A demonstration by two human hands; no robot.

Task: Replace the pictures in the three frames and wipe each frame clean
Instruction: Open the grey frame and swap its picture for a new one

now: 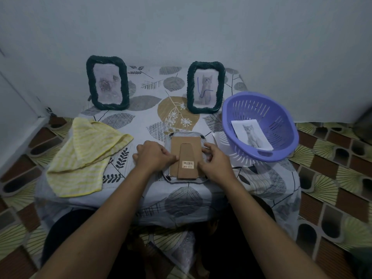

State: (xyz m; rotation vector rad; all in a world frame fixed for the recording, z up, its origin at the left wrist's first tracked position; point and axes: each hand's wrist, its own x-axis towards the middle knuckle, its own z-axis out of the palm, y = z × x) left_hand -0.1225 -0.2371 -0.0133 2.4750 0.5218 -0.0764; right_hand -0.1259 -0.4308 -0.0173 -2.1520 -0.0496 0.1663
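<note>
brown cardboard back [186,143] of the face-down frame [167,147] by the tabletop [141,109] front edge has left hand [155,156] and right hand [216,160] fingers curled against its sides, grip unclear; probably picture-swapping, next working the corner clips [202,136].

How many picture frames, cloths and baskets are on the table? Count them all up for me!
Picture frames: 3 (left standing frame, right standing frame, face-down frame)
Yellow cloths: 1
Purple baskets: 1
Total: 5
</note>
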